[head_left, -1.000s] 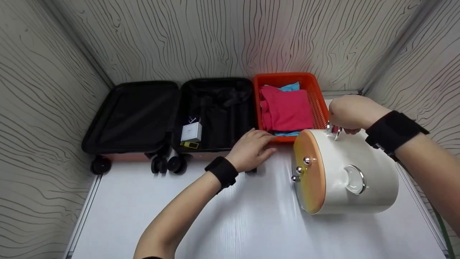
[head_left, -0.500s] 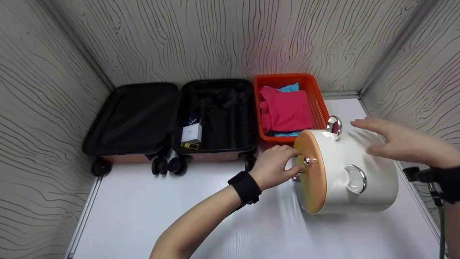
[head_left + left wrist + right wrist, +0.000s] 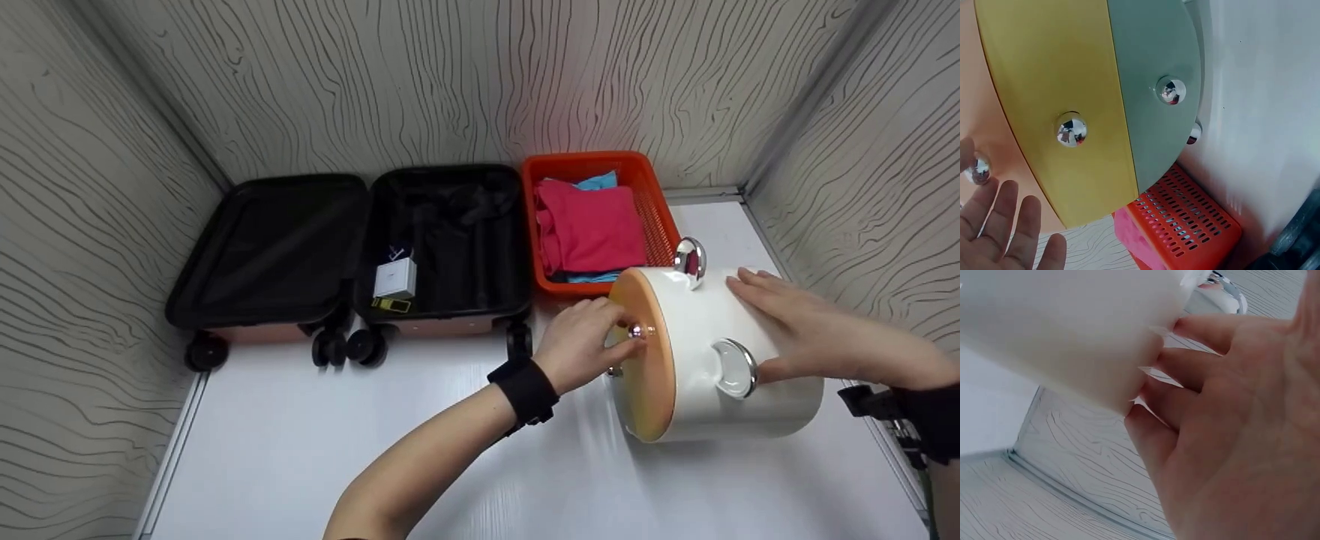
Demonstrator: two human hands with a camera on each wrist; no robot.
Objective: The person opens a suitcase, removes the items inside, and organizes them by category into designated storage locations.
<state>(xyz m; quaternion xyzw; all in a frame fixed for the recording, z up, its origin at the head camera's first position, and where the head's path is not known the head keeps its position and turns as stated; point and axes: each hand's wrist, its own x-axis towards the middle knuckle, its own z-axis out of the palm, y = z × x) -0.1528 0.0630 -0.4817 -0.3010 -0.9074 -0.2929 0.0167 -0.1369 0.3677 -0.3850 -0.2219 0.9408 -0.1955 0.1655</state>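
Observation:
A white rounded storage box [image 3: 694, 337] stands on the table with coloured drawers facing left. In the left wrist view their fronts are orange, yellow [image 3: 1053, 62] and green [image 3: 1154, 39], each with a chrome knob. My left hand [image 3: 581, 341] pinches the knob [image 3: 979, 169] of the orange drawer [image 3: 1008, 146] between thumb and index finger; the other fingers are spread. My right hand [image 3: 814, 334] rests on the box's white body, fingers extended, thumb close to the chrome-edged side handle [image 3: 736, 367]. A second chrome-edged handle [image 3: 690, 260] sticks up from the far side.
Behind the box stands a red basket [image 3: 660, 202] with folded pink cloth [image 3: 592, 232] and blue cloth. An open black-lined suitcase [image 3: 465, 247] lies to the left, holding a small white box [image 3: 395, 277] and a yellow-edged item [image 3: 391, 305]. Patterned walls [image 3: 420, 82] enclose the table.
My right hand let go of the top handle, drew back, then came down on the box's body. My left hand moved from the basket's edge to the orange drawer's knob and took hold.

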